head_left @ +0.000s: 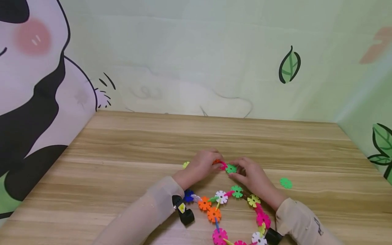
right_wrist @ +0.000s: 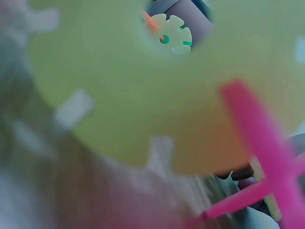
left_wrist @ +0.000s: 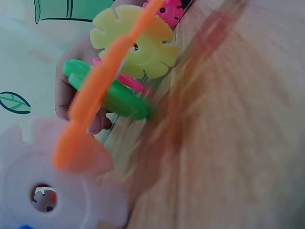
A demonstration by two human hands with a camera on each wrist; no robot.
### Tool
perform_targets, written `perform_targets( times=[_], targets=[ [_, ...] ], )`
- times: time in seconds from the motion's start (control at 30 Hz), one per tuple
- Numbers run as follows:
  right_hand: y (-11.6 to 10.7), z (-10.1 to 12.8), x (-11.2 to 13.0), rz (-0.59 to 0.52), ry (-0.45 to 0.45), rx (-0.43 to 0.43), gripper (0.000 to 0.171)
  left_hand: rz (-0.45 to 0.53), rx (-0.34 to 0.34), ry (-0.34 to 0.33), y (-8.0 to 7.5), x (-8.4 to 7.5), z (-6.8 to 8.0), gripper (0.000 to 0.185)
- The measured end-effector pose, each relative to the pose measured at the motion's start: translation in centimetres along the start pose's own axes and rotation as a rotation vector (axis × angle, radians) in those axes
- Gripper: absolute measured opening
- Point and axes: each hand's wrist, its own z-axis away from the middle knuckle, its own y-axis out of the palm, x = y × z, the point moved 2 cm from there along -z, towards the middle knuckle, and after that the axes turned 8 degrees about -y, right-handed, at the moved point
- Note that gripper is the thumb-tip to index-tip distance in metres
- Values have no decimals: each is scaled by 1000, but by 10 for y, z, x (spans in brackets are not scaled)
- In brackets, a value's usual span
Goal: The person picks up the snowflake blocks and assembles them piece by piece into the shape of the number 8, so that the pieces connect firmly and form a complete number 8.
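My left hand (head_left: 200,166) pinches a linked run of notched plastic discs at its end, by an orange-red disc (head_left: 216,161) and a pink disc (head_left: 224,166). A green disc (head_left: 231,168) joins on the right of the pink one. Thumb and fingers of my right hand (head_left: 254,175) pinch that green disc. Below both hands lies a chain of linked discs, with a blue disc (head_left: 189,195), an orange disc (head_left: 204,203) and another green disc (head_left: 237,191), curving into a ring. Part of the chain is hidden behind the left forearm.
A loose green disc (head_left: 286,183) lies on the wooden table (head_left: 321,153) right of the right hand. A yellow disc (head_left: 185,164) shows behind the left wrist. The painted wall (head_left: 183,51) borders the table's far edge. The ring runs past the bottom of the head view.
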Motion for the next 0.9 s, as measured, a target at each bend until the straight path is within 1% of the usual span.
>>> perform_targets(
  times=[0.37, 0.57, 0.73, 0.9],
  targets=[
    [-2, 2, -2, -19, 25, 9, 33, -42, 1, 29, 0, -2, -1, 14],
    [-2, 3, -3, -41, 14, -27, 32, -31, -5, 44, 0, -4, -1, 14],
    [0, 2, -2, -47, 1, -57, 32, -19, -23, 59, -1, -4, -1, 13],
    [0, -1, -2, -31, 16, -45, 32, 15, -20, 34, -1, -1, -1, 12]
  ],
)
